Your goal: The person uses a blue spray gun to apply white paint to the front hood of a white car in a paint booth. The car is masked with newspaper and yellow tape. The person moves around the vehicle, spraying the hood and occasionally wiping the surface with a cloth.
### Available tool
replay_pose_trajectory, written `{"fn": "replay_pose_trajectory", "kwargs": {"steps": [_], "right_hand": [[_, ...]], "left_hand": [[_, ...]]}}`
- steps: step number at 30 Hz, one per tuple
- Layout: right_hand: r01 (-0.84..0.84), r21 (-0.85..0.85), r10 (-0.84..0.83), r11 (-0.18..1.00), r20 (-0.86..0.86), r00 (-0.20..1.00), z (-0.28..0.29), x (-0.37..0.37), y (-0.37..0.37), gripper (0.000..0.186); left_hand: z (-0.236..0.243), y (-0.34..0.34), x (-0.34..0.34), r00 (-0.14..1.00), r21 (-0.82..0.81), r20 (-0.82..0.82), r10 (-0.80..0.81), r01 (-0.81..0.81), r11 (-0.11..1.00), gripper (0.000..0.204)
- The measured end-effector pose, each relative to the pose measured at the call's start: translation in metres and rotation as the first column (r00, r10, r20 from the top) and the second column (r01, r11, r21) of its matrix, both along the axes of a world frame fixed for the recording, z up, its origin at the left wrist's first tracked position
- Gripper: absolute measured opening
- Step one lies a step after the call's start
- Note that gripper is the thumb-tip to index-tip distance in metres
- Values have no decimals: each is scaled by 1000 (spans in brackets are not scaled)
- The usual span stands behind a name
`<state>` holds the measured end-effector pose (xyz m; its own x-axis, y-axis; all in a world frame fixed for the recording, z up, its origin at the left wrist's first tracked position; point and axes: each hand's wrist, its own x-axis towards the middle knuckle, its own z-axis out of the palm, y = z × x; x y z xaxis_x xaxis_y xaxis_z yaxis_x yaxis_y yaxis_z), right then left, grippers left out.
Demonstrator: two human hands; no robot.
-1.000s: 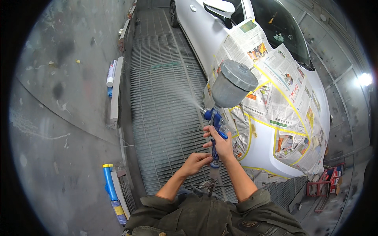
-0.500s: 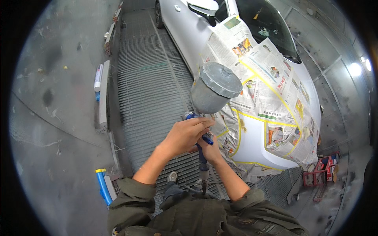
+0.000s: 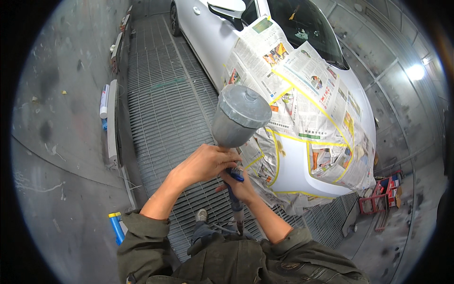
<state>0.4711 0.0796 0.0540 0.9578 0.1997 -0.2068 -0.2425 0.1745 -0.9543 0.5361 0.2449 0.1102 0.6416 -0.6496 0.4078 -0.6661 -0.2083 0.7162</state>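
A blue spray gun with a grey cup on top is held in front of me. My left hand is curled over the gun's head just below the cup. My right hand grips the handle, partly hidden behind my left hand and the gun. A hose runs down from the handle toward my body. Beyond the gun is the white car, its front covered with newspaper sheets edged in yellow tape, around a bare painted patch of bumper.
A metal floor grating runs beside the car along a stained grey wall. Rolls and a blue tube rest along the wall's edge. A red rack stands at lower right, near a bright lamp higher up.
My left hand has risen from beside the hose onto the gun's head. The gun moved left and lower; the spray mist seen a second ago is no longer visible.
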Motion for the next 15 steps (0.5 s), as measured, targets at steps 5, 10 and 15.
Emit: {"fn": "replay_pose_trajectory", "kwargs": {"steps": [5,10,15], "right_hand": [[-44,0,44,999,-31,999,3,2,0,22],[-64,-6,64,998,-8,998,0,2,-1,22],[-66,-7,66,998,-21,998,-5,0,-3,20]], "left_hand": [[4,2,-8,996,162,90,2,-17,987,31],[1,3,-2,987,187,145,-70,42,981,32],[-3,2,-5,974,128,216,-72,45,991,26]]}}
